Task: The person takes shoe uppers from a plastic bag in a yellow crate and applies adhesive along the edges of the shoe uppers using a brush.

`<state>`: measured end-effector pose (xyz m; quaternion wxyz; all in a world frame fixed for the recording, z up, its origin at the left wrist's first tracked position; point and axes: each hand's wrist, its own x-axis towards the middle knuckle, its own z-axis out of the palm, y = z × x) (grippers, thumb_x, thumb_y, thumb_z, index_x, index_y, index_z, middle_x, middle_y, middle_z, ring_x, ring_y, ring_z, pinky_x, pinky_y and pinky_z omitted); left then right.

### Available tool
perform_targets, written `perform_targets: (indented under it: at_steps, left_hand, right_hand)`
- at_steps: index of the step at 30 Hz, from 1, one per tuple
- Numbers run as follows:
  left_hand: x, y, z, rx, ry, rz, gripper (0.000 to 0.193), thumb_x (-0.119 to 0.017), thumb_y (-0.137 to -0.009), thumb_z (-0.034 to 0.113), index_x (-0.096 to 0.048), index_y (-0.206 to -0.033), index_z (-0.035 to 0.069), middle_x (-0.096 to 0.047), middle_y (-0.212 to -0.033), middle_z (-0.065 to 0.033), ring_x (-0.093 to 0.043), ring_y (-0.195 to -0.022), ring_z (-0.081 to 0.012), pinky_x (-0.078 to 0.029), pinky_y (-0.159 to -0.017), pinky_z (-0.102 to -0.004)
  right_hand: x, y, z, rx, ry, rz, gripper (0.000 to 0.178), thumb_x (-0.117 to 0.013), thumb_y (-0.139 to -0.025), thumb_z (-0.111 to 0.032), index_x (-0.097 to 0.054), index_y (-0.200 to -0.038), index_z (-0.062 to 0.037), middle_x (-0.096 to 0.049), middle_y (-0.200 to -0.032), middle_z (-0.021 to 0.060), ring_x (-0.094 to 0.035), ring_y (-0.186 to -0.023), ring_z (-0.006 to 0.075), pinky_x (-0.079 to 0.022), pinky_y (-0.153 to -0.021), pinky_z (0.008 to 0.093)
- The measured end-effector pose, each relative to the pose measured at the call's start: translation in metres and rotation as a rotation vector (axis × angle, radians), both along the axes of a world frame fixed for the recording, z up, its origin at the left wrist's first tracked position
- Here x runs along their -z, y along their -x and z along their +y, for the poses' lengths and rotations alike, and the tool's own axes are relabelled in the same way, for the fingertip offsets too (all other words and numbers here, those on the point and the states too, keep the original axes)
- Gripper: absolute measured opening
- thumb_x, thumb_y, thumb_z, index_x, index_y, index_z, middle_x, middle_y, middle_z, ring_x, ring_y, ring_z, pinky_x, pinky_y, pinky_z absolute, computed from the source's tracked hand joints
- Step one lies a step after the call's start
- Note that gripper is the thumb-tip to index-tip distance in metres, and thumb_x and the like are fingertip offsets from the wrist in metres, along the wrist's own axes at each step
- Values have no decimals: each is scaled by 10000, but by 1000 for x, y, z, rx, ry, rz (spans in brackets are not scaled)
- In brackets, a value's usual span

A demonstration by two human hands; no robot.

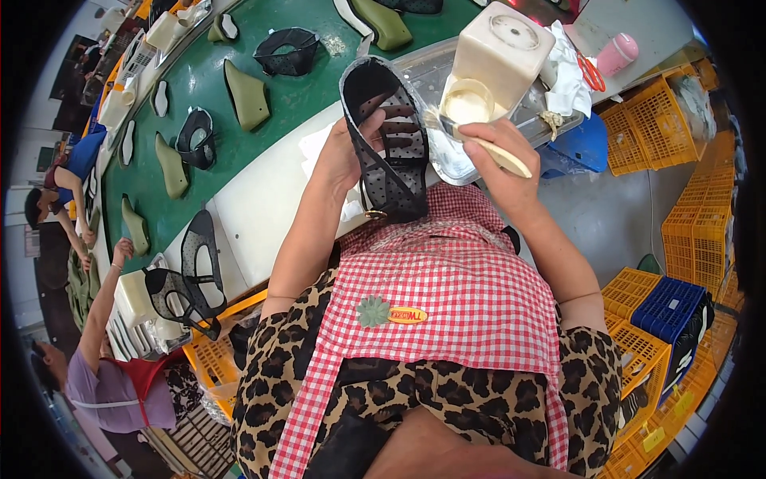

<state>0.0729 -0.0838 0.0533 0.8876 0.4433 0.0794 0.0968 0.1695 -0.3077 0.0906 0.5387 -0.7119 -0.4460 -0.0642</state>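
A black dotted-mesh shoe upper (403, 180) hangs in my left hand (345, 156); its fingers reach inside and show through the mesh. Along its top runs a grey edge, and a small gold ornament sits at the lower end. My right hand (504, 156) grips a brush (499, 156) by its pale wooden handle. The bristles are near the upper's right side, in front of a small cup (468, 102) of whitish liquid; whether they touch either I cannot tell. The cup is against a white square container (504, 52) on a metal tray (455, 164).
A green conveyor belt (215, 144) carries olive shoe lasts (246, 96), black uppers (287, 52) and soles. Two more uppers (203, 263) lie on the white ledge at left. Co-workers (120, 383) stand along the left. Yellow crates (654, 124) are stacked at right, near a pink bottle (617, 54).
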Motion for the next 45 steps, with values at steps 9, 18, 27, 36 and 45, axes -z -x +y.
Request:
perform_targets:
  at_steps: [9, 18, 27, 36, 45]
  left_hand:
    - [6, 3, 16, -7, 192, -141, 503, -576, -969, 175, -410, -1430, 58, -594, -1234, -244, -637, -1067, -391, -545, -905, -508]
    - [11, 29, 53, -91, -405, 191, 569, -603, -945, 435, -587, -1278, -26, -668, -1132, -125, -637, -996, -234, -558, -817, -376]
    - [16, 39, 44, 122, 80, 155, 808, -453, -913, 675, -495, -1389, 24, -587, -1312, -186, -534, -1238, -325, -560, -867, -515]
    - [5, 30, 36, 199, -11, 132, 826, -374, -935, 675, -401, -1471, 48, -542, -1373, -210, -494, -1303, -334, -491, -967, -546]
    - [-2, 35, 33, 230, -93, 108, 863, -362, -922, 706, -380, -1483, 51, -540, -1368, -222, -520, -1277, -345, -490, -984, -518]
  right_hand:
    - [49, 4, -3, -59, 72, -42, 176, -750, -791, -54, -719, -962, -26, -709, -870, 101, -636, -792, 258, -492, -722, 338]
    - [62, -15, -1, 31, 118, -133, 180, -755, -778, -70, -718, -952, -41, -709, -880, 113, -647, -795, 277, -509, -710, 366]
    - [73, -12, -8, 60, 333, -31, 120, -737, -792, -98, -723, -906, -65, -693, -848, 108, -649, -784, 315, -524, -719, 372]
    - [5, 7, 16, -16, 36, 25, 174, -728, -808, -45, -720, -981, -30, -698, -863, 109, -646, -763, 245, -503, -708, 326]
    - [14, 4, 32, -96, 0, -212, 194, -740, -783, -30, -708, -974, -20, -693, -851, 111, -624, -735, 266, -487, -672, 349]
